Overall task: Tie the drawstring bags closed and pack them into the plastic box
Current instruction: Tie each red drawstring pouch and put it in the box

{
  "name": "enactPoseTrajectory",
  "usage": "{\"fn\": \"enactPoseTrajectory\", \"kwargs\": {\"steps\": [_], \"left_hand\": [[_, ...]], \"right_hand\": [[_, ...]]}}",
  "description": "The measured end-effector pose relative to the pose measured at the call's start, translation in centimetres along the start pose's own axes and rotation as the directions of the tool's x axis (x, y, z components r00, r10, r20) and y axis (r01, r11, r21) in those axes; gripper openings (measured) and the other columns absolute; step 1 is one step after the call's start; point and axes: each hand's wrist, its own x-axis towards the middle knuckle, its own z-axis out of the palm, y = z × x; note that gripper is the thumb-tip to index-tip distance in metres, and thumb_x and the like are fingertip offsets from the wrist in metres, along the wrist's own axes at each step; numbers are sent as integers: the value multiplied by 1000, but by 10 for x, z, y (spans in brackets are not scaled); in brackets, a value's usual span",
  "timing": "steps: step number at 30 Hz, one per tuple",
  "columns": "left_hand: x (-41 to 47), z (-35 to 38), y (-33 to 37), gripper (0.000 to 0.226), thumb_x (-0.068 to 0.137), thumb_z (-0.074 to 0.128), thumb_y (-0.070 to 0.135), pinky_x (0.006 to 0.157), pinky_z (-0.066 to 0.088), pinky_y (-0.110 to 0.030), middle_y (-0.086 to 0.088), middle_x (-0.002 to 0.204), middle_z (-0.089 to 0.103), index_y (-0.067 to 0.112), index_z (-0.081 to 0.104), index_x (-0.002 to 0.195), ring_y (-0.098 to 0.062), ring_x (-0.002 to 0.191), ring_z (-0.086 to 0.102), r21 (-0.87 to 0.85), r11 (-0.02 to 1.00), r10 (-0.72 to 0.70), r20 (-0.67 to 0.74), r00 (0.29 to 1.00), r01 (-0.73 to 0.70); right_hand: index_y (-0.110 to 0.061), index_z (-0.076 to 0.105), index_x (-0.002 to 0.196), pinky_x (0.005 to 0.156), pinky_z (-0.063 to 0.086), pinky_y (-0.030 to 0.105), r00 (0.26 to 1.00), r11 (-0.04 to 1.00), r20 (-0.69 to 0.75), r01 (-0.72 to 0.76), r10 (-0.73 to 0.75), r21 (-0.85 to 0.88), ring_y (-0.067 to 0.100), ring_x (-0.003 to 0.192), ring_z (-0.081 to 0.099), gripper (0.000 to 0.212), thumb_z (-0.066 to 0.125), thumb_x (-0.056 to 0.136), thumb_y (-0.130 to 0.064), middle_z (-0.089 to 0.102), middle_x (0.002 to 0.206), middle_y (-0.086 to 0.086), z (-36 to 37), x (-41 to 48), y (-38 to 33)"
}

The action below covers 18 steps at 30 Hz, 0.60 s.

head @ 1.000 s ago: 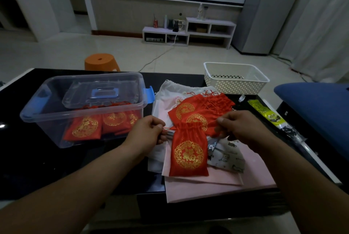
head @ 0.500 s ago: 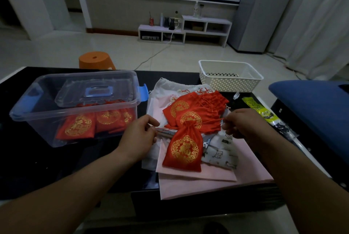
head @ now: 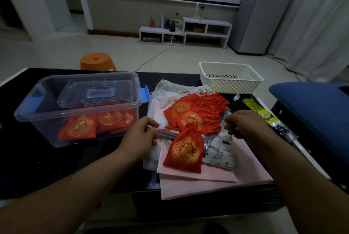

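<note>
Flat red bag (head: 184, 150) between the fingers (head: 152, 125), long axis near-to-far, neck away, left hand (head: 138, 136), right hand (head: 242, 124) each pinching its drawstring (head: 168, 130).

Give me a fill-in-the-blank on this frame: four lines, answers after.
1. The left hand and right hand each pinch one of the cords of the ___ drawstring bag lying between them.
2. The clear plastic box has ___ latches.
3. The perforated basket at the table's far right is coloured ___.
4. The stool on the floor beyond the table is coloured ___.
Missing words: red; blue; white; orange.
</note>
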Motion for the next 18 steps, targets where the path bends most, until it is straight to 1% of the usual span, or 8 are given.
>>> {"fn": "enactPoseTrajectory", "kwargs": {"steps": [4, 7, 8, 10, 11, 13, 16, 18], "left_hand": [[3, 2, 27, 21, 109, 48, 14, 55, 49, -14, -12, 90, 70, 16, 68, 105, -7, 66, 62, -35, 993, 111, 49, 993, -109], [8, 7, 52, 20, 108, 49, 15, 56, 48, -12, -8, 88, 70, 23, 68, 108, -2, 65, 63, -1, 978, 207, 99, 973, -208], [9, 10, 60, 20, 109, 49, 16, 57, 49, -12, -7, 89, 70, 24, 67, 112, -3, 67, 64, 5, 976, 216, 133, 967, -218], [12, 17, 73, 22, 109, 50, 19, 59, 52, -13, -6, 91, 71, 26, 63, 124, -6, 73, 66, 11, 975, 214, 220, 952, -222], [14, 21, 78, 25, 109, 51, 19, 62, 54, -15, -6, 91, 72, 27, 61, 130, -7, 74, 67, 14, 974, 214, 259, 942, -225], [17, 28, 84, 28, 108, 51, 19, 65, 54, -20, -6, 88, 73, 25, 60, 134, -8, 73, 69, -2, 971, 227, 315, 922, -238], [21, 33, 91, 22, 108, 50, 16, 65, 55, -24, -12, 89, 73, 18, 67, 121, -13, 71, 68, -61, 971, 237, 349, 907, -230], [23, 32, 95, 21, 108, 49, 18, 70, 56, -26, -9, 90, 72, 15, 69, 116, -13, 73, 66, -76, 976, 216, 348, 912, -203]], "right_hand": [[-1, 71, 91, 56, 46, 28, 986, 986, 13, 165, -165, -3, 19, 67, 63, 21, 60, 100, -16, 74, 88, 20, 3, -6, -15], [-9, 74, 90, 49, 45, 16, 943, 938, 5, 332, -334, -100, 11, 63, 64, 19, 62, 100, -19, 73, 82, 10, 11, -14, -32], [-12, 75, 90, 51, 47, 18, 921, 912, 9, 387, -389, -132, 11, 63, 65, 18, 63, 100, -21, 73, 80, 6, 15, -16, -36], [-18, 77, 89, 58, 54, 32, 881, 866, 30, 470, -472, -170, 16, 68, 68, 16, 66, 98, -27, 73, 77, 2, 22, -19, -45], [-19, 77, 88, 63, 56, 36, 860, 842, 46, 507, -508, -182, 18, 71, 69, 16, 67, 97, -29, 72, 77, 0, 25, -20, -48], [-21, 77, 89, 65, 51, 30, 807, 782, 76, 587, -586, -206, 11, 74, 68, 14, 70, 96, -31, 72, 78, -5, 31, -23, -55], [-22, 78, 94, 65, 44, 14, 733, 693, 120, 674, -669, -254, 1, 76, 65, 10, 72, 95, -31, 72, 81, -10, 35, -27, -62], [-20, 76, 99, 65, 47, 15, 758, 744, 96, 652, -646, -147, 2, 76, 65, 13, 68, 98, -30, 72, 85, -8, 36, -26, -60]]}}
